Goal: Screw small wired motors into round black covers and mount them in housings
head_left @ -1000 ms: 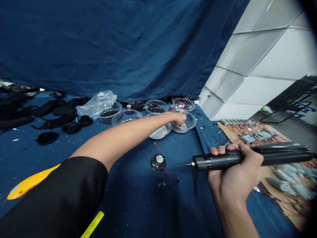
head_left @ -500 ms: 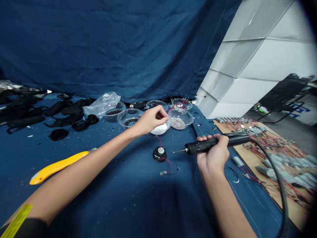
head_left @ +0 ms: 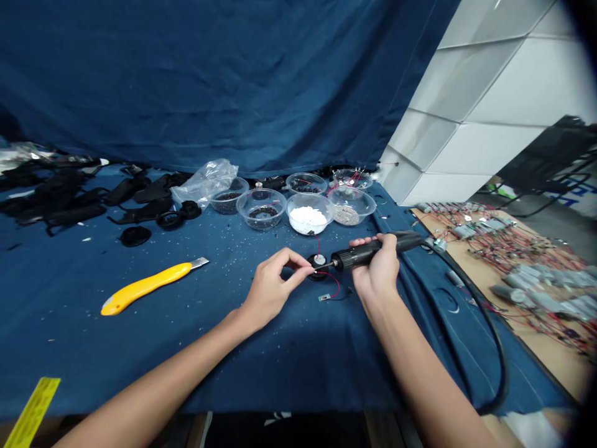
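My right hand is wrapped round a black corded electric screwdriver, its bit pointing left. At the bit's tip, the thumb and forefinger of my left hand are pinched together. Whatever they hold is too small to make out. Just behind the bit lies a round black part with a silver-white disc on top, partly hidden by the bit and my fingertips. Red wires run from it, one ending at a small pale tab on the blue cloth.
Clear bowls stand behind, one with white pieces, others with black or greyish small parts. A yellow utility knife, blade out, lies left. Black parts and a plastic bag are farther back. Wired motors cover a board at right.
My left hand has come back from the bowl of white pieces to the screwdriver's tip, fingers pinched. The screwdriver has moved left toward the round black part. The view has shifted slightly.
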The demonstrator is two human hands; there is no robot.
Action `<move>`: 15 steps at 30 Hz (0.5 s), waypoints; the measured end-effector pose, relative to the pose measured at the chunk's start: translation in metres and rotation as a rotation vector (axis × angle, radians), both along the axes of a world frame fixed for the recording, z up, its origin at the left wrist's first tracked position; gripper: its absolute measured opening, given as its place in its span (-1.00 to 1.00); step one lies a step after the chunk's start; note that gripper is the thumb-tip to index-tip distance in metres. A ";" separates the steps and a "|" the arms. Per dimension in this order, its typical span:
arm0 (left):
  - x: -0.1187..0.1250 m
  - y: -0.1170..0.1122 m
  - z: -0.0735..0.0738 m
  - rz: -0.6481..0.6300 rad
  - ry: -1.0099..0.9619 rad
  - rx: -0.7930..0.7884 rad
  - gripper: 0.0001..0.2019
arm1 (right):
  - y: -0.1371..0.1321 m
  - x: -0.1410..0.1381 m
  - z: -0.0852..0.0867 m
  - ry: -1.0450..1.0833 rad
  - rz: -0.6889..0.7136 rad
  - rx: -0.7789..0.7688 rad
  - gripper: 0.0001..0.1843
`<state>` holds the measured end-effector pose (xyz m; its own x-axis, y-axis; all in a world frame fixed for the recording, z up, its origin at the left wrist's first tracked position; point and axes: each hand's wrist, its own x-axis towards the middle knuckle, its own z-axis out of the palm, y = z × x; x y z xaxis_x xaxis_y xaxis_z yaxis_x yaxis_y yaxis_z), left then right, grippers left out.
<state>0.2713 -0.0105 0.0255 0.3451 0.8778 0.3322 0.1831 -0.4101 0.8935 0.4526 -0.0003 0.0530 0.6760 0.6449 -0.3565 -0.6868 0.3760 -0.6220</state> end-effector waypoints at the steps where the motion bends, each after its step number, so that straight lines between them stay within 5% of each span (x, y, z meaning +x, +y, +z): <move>1: 0.001 0.000 -0.001 -0.015 -0.009 -0.013 -0.87 | 0.000 0.000 -0.001 0.007 0.003 -0.004 -0.88; 15: 0.012 -0.002 -0.008 -0.012 -0.143 -0.082 -0.85 | 0.006 -0.003 -0.009 0.037 0.009 -0.047 -0.88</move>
